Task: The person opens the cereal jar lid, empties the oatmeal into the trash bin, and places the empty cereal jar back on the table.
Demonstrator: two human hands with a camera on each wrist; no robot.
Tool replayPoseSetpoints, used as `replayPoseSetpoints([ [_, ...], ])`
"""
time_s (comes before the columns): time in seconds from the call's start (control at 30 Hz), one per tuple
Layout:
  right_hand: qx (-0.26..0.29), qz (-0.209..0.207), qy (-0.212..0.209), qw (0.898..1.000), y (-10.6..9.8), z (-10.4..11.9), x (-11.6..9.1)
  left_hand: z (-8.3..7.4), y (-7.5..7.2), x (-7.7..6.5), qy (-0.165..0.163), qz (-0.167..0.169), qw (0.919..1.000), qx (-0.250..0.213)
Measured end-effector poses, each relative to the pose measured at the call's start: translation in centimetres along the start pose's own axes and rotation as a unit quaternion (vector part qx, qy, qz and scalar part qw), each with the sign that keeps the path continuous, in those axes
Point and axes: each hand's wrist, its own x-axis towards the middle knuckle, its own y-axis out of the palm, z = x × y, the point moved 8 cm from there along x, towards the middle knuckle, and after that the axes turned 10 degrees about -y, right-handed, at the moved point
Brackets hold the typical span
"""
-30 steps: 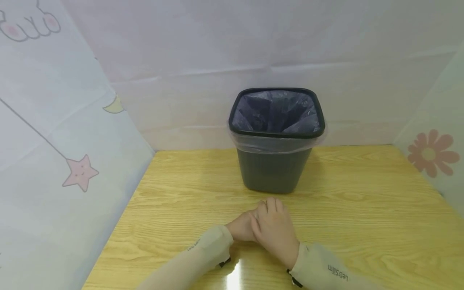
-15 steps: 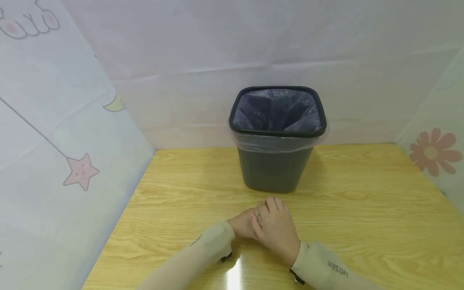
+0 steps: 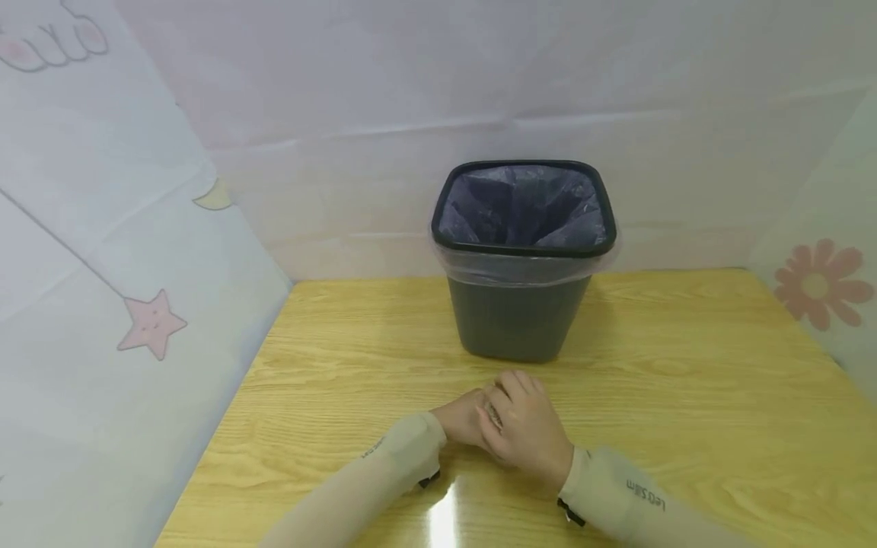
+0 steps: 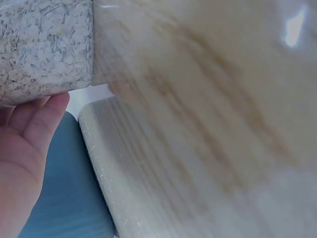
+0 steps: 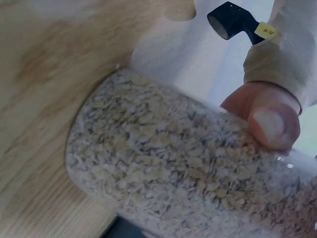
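Both hands grip a clear container of pale, oat-like flakes [image 5: 163, 153], which lies on its side over the wood in the right wrist view. Its flake-filled end [image 4: 44, 47] fills the upper left of the left wrist view, with fingers [image 4: 47, 116] below it. My left hand [image 3: 462, 420] reaches in from the left. My right hand [image 3: 530, 426] covers most of the container in the head view, and only a sliver of flakes shows between the hands. A thumb [image 5: 270, 124] presses on the container's side in the right wrist view.
A dark bin [image 3: 521, 323] with a clear liner [image 3: 524, 270] stands just beyond the hands on the wooden table [image 3: 342, 342]. Behind it hangs a pale cloth wall [image 3: 356, 190], and printed cloths flank both sides. Light glares on the table near the front.
My right hand has shifted slightly to the right, and more of the flakes shows between the hands. The container stays gripped near the same spot. The bin stays in place.
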Motion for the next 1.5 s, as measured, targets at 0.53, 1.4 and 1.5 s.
replayPoseSetpoints([
  [0.53,0.098,-0.005,-0.114,0.989,0.1,-0.6,-0.1,0.6,0.0,0.1,-0.027,0.033,0.9927,-0.113],
  [1.4,-0.088,0.016,0.048,0.995,0.0,0.0,-0.1,-0.4,0.1,-0.2,0.017,-0.009,0.9978,-0.064],
  [1.5,-0.072,0.013,0.038,0.997,0.0,-0.1,-0.3,-0.3,0.2,0.0,0.024,0.008,0.9958,-0.088],
])
